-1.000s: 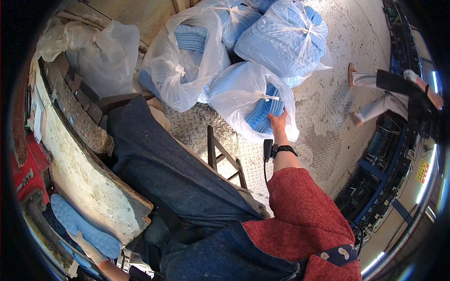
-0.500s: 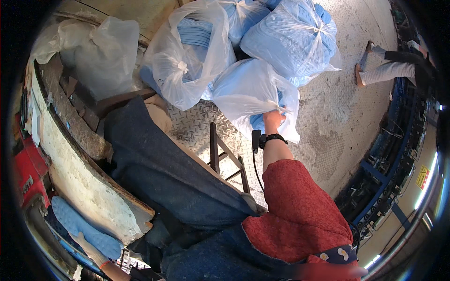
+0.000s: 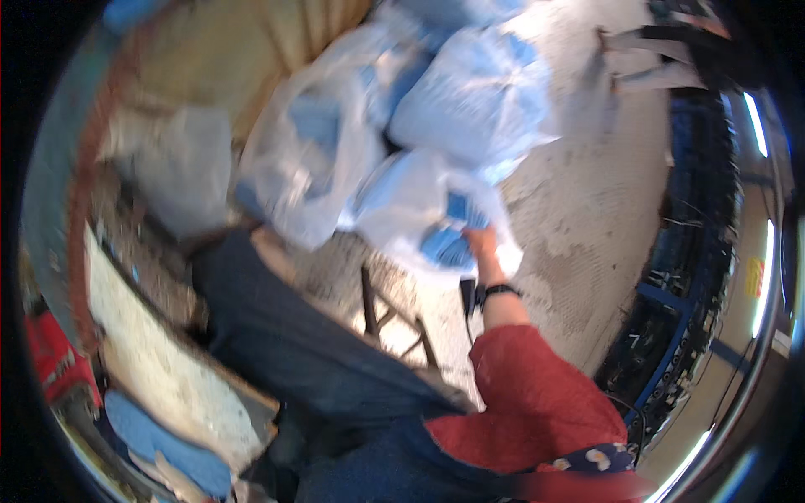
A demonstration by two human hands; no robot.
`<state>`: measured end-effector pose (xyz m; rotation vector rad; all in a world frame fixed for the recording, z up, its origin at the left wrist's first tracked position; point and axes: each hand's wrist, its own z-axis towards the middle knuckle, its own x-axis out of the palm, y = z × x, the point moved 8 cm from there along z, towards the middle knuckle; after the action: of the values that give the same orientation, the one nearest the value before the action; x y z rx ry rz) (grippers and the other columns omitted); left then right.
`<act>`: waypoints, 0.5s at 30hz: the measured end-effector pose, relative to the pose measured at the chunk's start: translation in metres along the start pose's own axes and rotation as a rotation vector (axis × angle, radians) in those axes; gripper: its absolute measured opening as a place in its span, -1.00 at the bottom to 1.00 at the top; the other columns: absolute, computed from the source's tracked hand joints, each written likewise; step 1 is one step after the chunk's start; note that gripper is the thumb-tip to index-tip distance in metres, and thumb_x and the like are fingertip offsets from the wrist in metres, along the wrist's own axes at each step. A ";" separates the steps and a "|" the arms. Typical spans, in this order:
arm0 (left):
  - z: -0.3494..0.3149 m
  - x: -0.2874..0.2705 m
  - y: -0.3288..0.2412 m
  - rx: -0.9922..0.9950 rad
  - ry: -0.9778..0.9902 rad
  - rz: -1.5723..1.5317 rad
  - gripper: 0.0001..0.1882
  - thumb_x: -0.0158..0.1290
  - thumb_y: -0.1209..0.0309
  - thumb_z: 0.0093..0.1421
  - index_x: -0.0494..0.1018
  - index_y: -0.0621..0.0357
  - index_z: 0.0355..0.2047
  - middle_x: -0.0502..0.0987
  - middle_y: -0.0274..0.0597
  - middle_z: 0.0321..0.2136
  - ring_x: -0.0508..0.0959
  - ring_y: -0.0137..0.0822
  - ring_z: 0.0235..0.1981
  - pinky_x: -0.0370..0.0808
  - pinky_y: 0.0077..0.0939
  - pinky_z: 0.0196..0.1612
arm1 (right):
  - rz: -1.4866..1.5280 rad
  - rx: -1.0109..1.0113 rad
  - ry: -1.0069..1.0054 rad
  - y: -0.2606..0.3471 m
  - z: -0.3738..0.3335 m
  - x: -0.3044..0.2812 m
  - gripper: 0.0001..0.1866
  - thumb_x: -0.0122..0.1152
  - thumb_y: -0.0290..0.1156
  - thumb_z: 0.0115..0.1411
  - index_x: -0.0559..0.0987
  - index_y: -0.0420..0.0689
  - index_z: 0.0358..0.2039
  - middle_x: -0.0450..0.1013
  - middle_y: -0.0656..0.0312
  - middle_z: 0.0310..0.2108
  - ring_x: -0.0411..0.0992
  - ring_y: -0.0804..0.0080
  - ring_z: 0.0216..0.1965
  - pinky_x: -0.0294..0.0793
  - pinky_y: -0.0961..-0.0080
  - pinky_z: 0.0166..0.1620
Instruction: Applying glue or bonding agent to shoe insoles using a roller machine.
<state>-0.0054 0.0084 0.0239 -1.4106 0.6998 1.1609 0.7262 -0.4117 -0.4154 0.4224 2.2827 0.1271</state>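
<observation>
A clear plastic bag [image 3: 402, 226] of blue shoe insoles [image 3: 449, 245] lies on the floor ahead, its mouth partly open. At the right side of that opening, my right hand [image 3: 482, 243] is closed on the bag's edge, close against the insoles; motion blur hides the exact finger grip. At the lower left, my left hand [image 3: 174, 479] is closed on the edge of a single blue insole [image 3: 159, 432]. That insole lies beside a worn pale board, and part of the hand is cut off by the picture's rim.
More tied bags of blue insoles [image 3: 474, 96] crowd behind, with an open-topped bag [image 3: 277, 168] to their left. A dark metal stool frame [image 3: 394, 323] stands before my knee. Blue machinery [image 3: 654, 285] runs along the right. Farther off, a person [image 3: 662, 59] is on the floor area.
My view has swung, shifting the bags down and left. The bag's mouth at my right hand gapes wider, showing more blue insoles. My left hand stays at its insole.
</observation>
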 end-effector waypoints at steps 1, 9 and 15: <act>-0.013 0.002 -0.021 0.215 -0.075 0.054 -0.32 -0.10 0.13 0.29 0.14 0.16 0.35 0.21 0.05 0.31 0.25 0.06 0.28 0.15 -0.11 0.34 | -0.153 -0.104 -0.095 0.005 -0.006 -0.016 -0.47 0.39 -0.02 -0.11 0.68 -0.16 -0.21 0.59 0.01 -0.12 0.52 0.15 -0.03 0.48 0.29 0.05; -0.018 0.013 -0.025 0.231 0.298 0.174 -0.28 -0.09 0.10 0.38 0.05 0.37 0.36 0.16 0.32 0.31 0.25 0.21 0.28 0.16 -0.13 0.34 | 1.184 -0.048 0.542 0.067 -0.146 -0.064 -0.30 0.34 -0.53 -0.06 0.32 -0.23 0.15 0.48 0.01 -0.09 0.53 0.13 -0.13 0.61 0.09 -0.10; -0.042 0.009 -0.043 0.568 -0.232 0.809 -0.41 0.02 0.21 0.31 0.26 0.28 0.25 0.35 0.12 0.18 0.39 0.04 0.18 0.31 -0.15 0.22 | 0.938 -0.273 0.784 0.127 -0.332 -0.102 -0.12 0.38 -0.47 -0.07 0.20 -0.20 0.29 0.44 0.03 -0.01 0.50 0.18 -0.07 0.56 0.22 0.01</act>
<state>0.0476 -0.0214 0.0277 -0.4883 1.3649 1.5335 0.5800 -0.3133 -0.0899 1.4593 2.5162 1.2363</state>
